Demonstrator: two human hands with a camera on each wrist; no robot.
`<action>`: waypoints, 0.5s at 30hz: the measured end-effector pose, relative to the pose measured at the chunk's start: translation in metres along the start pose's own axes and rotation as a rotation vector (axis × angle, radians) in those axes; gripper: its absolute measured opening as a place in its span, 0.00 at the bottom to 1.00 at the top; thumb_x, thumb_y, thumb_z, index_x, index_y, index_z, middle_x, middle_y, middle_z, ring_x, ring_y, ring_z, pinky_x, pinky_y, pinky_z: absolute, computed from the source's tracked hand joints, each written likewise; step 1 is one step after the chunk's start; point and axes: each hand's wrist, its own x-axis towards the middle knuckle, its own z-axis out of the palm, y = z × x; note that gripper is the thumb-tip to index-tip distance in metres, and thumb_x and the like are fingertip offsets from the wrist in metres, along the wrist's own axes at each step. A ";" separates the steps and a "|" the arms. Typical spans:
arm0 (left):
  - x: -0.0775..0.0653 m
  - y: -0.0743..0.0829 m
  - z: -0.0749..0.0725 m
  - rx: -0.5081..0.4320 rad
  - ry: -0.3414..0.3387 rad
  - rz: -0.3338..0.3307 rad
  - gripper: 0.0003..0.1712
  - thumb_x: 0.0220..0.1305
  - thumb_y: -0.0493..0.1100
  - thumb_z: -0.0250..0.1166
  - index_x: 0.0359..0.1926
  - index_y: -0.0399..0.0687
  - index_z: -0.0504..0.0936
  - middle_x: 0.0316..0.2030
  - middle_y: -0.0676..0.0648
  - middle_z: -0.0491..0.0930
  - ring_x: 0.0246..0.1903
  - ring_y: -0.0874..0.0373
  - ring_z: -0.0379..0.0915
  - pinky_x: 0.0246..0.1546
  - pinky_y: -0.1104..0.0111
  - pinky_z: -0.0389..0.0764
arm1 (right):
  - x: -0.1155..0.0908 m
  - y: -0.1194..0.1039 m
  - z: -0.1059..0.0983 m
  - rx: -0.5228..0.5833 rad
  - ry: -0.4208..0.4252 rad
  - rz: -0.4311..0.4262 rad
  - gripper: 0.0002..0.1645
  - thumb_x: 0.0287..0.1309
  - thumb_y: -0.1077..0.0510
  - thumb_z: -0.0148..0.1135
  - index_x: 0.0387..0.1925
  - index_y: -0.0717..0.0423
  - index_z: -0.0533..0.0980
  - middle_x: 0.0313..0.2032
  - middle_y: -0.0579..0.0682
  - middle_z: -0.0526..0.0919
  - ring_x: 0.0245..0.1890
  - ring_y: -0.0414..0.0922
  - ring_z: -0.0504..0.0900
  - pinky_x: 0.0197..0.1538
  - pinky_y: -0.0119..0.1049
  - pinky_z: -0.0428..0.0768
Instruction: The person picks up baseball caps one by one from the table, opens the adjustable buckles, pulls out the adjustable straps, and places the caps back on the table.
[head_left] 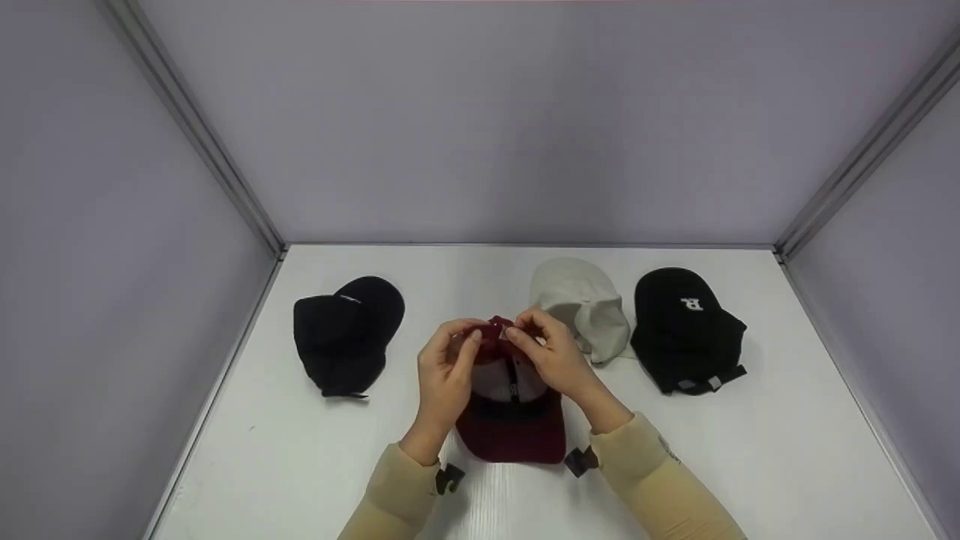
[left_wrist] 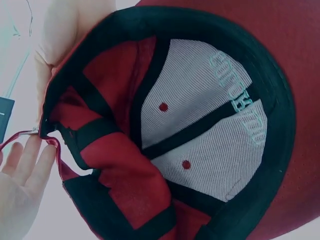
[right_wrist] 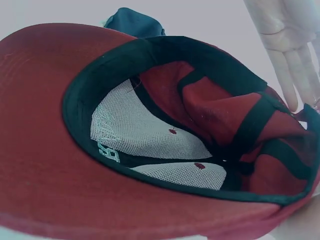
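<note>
A dark red baseball cap sits brim toward me with its inside facing up. At its back edge, my left hand pinches the red strap between thumb and fingers. My right hand grips the same back part from the other side, thumb close to the other thumb. In the left wrist view the strap runs through a small metal buckle. Pale mesh lining with stitched lettering and dark seam tape shows inside the crown. The fingers hide part of the strap.
A black cap lies to the left. Behind my right hand is an off-white cap, and right of that another black cap with a white letter R. All rest on a white table enclosed by grey walls.
</note>
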 end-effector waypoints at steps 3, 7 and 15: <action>0.001 0.001 -0.002 0.028 -0.008 0.051 0.08 0.62 0.18 0.56 0.42 0.22 0.77 0.38 0.30 0.79 0.32 0.40 0.80 0.35 0.63 0.83 | 0.000 -0.002 0.000 0.006 0.025 -0.006 0.04 0.64 0.69 0.60 0.33 0.69 0.75 0.32 0.55 0.78 0.35 0.42 0.77 0.41 0.33 0.75; 0.002 0.002 -0.004 0.101 -0.026 0.152 0.09 0.55 0.16 0.60 0.37 0.24 0.78 0.36 0.31 0.80 0.35 0.41 0.80 0.40 0.66 0.82 | 0.001 -0.004 -0.001 0.017 0.058 -0.010 0.05 0.62 0.69 0.62 0.32 0.69 0.76 0.31 0.54 0.79 0.36 0.42 0.78 0.42 0.34 0.76; -0.001 -0.018 -0.012 0.197 -0.109 0.220 0.16 0.48 0.17 0.64 0.40 0.29 0.79 0.42 0.32 0.80 0.45 0.39 0.76 0.53 0.67 0.73 | 0.002 -0.006 -0.003 0.019 0.079 -0.063 0.02 0.59 0.73 0.63 0.32 0.67 0.77 0.31 0.54 0.80 0.36 0.41 0.78 0.44 0.34 0.76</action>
